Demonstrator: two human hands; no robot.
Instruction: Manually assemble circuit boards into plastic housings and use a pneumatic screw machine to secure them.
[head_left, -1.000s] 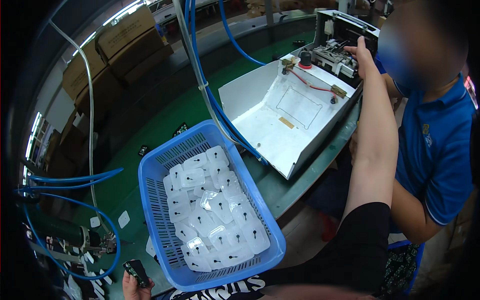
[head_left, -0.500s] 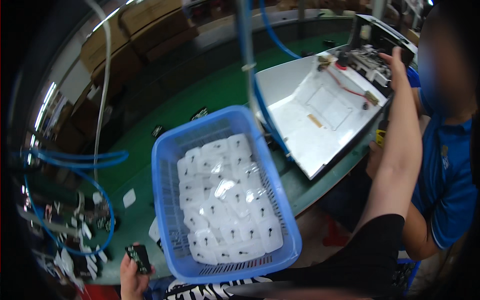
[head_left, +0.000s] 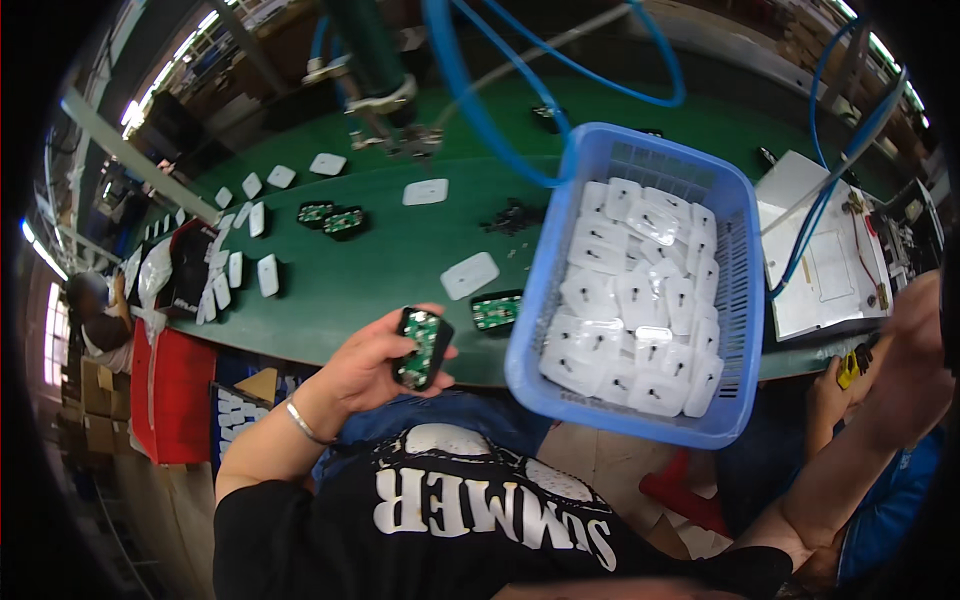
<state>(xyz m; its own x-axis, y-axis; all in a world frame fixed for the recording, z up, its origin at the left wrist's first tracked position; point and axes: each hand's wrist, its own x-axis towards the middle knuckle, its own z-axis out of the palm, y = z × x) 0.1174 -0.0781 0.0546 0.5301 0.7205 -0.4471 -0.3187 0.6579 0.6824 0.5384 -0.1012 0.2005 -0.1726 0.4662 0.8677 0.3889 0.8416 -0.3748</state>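
Left hand gripping a small black case with green insides, left of the blue basket, white covers lying inside the basket, right hand showing blurry right of the basket, its grip too hard for telling, green tabletop stretching behind the basket.

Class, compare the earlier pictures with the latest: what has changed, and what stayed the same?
The view swung left, placing the blue slotted plastic basket further right. The right hand appears drawn back toward the near side of the white sheet-metal box. The left hand turned the black rectangular case, showing more of its green circuit board. That hold stayed.
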